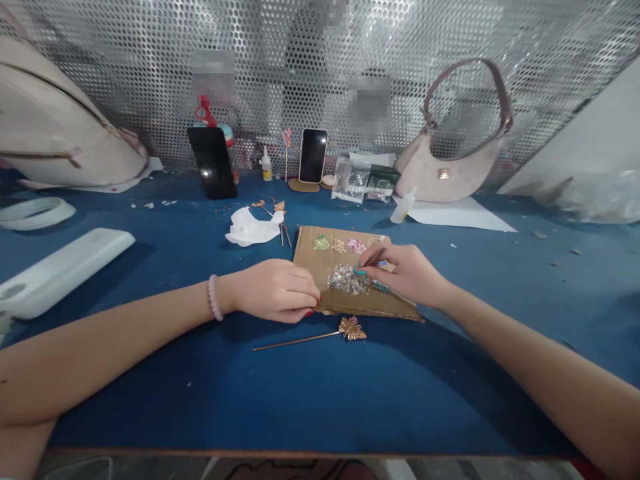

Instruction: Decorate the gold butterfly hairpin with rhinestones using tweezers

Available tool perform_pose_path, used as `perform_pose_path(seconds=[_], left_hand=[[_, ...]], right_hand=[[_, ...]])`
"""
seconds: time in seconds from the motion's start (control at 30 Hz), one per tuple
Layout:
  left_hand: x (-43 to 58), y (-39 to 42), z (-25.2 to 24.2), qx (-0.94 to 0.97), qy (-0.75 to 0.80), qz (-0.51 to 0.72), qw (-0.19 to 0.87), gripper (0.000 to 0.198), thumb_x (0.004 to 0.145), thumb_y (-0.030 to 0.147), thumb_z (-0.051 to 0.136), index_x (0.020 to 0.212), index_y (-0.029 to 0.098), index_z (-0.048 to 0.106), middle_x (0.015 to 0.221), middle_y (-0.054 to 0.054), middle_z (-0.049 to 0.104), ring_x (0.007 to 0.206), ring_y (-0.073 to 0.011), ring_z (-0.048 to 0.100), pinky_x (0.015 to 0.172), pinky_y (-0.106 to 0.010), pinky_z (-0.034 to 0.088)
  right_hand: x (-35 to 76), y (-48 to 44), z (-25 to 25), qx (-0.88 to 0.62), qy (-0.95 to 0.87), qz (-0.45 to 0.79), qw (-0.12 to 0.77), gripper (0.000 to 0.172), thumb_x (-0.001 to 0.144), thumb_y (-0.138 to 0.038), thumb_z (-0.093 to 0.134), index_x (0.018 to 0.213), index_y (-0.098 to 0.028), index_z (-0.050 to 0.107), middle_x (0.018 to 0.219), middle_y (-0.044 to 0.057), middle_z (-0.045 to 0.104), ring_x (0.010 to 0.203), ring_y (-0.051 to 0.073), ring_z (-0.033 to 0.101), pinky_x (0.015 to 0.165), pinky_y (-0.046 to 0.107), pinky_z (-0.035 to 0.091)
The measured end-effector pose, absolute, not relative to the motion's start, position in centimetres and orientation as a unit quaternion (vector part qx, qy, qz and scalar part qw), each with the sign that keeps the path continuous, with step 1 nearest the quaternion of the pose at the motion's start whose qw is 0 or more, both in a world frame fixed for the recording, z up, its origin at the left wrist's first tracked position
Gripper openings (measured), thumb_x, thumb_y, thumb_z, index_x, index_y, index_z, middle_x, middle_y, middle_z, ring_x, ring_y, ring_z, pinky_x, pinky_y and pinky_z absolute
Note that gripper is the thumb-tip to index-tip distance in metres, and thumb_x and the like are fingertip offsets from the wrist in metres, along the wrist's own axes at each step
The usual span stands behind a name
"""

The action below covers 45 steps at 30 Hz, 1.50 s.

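Observation:
A brown cardboard sheet (pixel 320 257) lies on the blue table (pixel 320 393) with small heaps of coloured beads; the silver heap (pixel 347 280) is biggest. My left hand (pixel 277 290), fingers curled, presses the sheet's left edge. My right hand (pixel 405 270) rests on the sheet's right side, fingers pinched on a thin tool over the silver heap. A gold butterfly hairpin (pixel 351 329) on a long stick lies just in front of the cardboard, touched by neither hand.
Two phones (pixel 213 162) (pixel 313 155) lean on the perforated metal wall. A beige handbag (pixel 453 170), glue bottles (pixel 403 208), bead packets (pixel 357 181), crumpled white tissue (pixel 253 229), more hairpin sticks (pixel 283 223), a white case (pixel 55 270) and another bag (pixel 55 133) surround the work.

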State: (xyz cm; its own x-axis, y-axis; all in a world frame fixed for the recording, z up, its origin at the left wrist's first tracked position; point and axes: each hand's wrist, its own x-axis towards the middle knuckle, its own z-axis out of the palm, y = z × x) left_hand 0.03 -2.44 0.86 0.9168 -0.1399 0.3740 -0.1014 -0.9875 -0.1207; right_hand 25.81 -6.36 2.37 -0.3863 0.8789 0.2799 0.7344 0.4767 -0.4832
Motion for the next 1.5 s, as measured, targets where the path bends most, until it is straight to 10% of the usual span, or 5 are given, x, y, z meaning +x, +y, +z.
perform_pose_path(seconds=[1.5], left_hand=[[0.01, -2.42, 0.80, -0.977, 0.064, -0.200, 0.040, 0.018, 0.089, 0.018, 0.044, 0.089, 0.014, 0.062, 0.092, -0.006, 0.069, 0.084, -0.0162, 0.064, 0.070, -0.028, 0.051]], right_hand=[[25.76, -6.51, 2.43, -0.485, -0.828, 0.131, 0.248, 0.013, 0.079, -0.029, 0.054, 0.075, -0.020, 0.063, 0.078, 0.004, 0.070, 0.067, 0.016, 0.065, 0.063, 0.030, 0.050]])
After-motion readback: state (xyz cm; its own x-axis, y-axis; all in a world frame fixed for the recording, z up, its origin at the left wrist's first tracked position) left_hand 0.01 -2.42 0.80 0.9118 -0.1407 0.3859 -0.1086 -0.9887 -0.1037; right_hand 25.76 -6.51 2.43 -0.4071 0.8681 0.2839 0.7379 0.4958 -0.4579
